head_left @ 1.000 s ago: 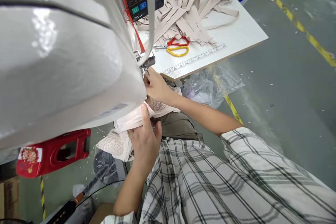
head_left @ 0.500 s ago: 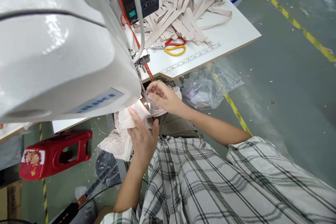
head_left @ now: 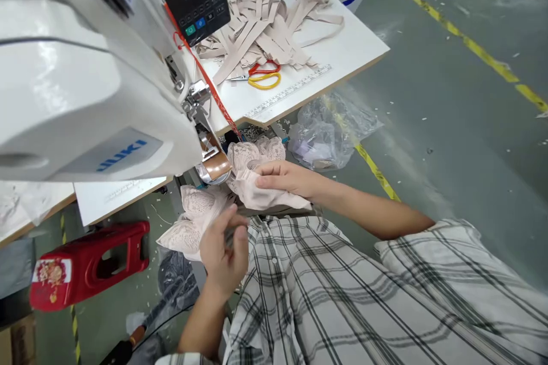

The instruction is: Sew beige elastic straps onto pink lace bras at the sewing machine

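Head view: right hand (head_left: pixel 285 178) grips lace garment (head_left: pixel 252 174).

The white sewing machine head (head_left: pixel 85 85) fills the upper left of the frame and hangs over my work, so nothing passes there from above. Its metal foot assembly (head_left: pixel 209 157) juts down at centre, just beside the lace garment (head_left: pixel 252 179) under my right hand (head_left: pixel 285 178). My left hand (head_left: pixel 222 251) sits lower centre, with my checked shirt close behind it. Upper centre, the white table (head_left: pixel 355 45) is crowded with beige strips (head_left: pixel 257 28) and scissors (head_left: pixel 261 75); its right edge is bare. The floor at right is open, save a plastic bag (head_left: pixel 325 137) under the table edge. A red stool (head_left: pixel 85 265) blocks the lower left.
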Available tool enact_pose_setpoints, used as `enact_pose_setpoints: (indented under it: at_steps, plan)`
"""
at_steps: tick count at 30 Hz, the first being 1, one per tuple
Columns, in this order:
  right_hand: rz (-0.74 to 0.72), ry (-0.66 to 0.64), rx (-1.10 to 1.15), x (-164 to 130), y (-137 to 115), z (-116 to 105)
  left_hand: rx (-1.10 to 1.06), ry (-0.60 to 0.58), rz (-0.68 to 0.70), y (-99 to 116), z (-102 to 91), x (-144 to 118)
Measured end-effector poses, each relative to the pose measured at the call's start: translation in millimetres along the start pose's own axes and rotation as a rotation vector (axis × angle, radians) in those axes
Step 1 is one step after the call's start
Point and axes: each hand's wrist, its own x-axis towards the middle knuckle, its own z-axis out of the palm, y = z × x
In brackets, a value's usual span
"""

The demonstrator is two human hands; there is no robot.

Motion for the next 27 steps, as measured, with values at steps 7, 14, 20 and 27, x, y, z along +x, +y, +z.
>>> enact_pose_setpoints:
  at_steps: [7, 14, 20, 27]
  plan:
    - [-0.291, -0.176, -1.08, 8, -5, 18, 0.411, -0.308, -0.083, -18, -8.5, 37]
    - [-0.723, 0.193, -1.571, 31, 41, 13, -0.8, -0.351, -0.837, -65, 4.7, 33]
    - [-0.81, 0.438, -1.228, 25, 52, 17, -0.746, -0.172, -0.73, -58, 5.2, 16]
    - [-0.529, 0.335, -1.146, 25, 52, 26, -0.338, -0.126, -0.584, -48, 1.4, 17]
